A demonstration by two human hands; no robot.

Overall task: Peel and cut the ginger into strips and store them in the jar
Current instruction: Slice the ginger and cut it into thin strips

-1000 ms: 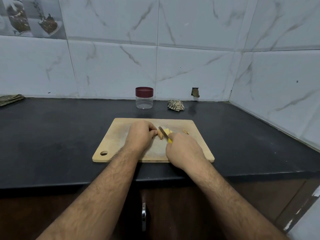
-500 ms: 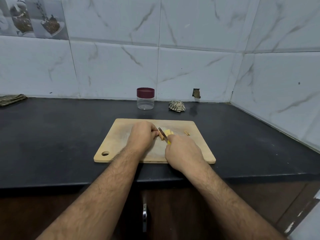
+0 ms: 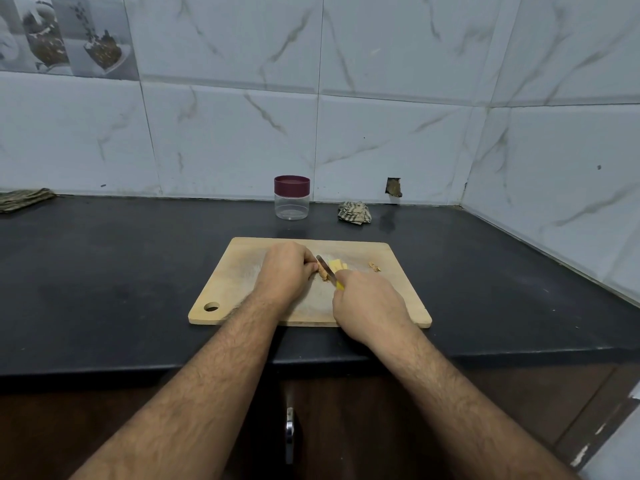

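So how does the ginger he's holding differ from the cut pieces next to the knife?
The ginger piece is brownish and rough; the cut pieces are pale yellow and flat-faced. The left hand pinches the ginger piece left of the knife; the cut pieces lie loose to its right. Both are on the cutting board.

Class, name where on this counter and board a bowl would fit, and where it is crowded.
Free: dark counter left of the cutting board; counter right of it, toward the wall. Crowded: board centre, where left hand holds ginger and right hand a knife.
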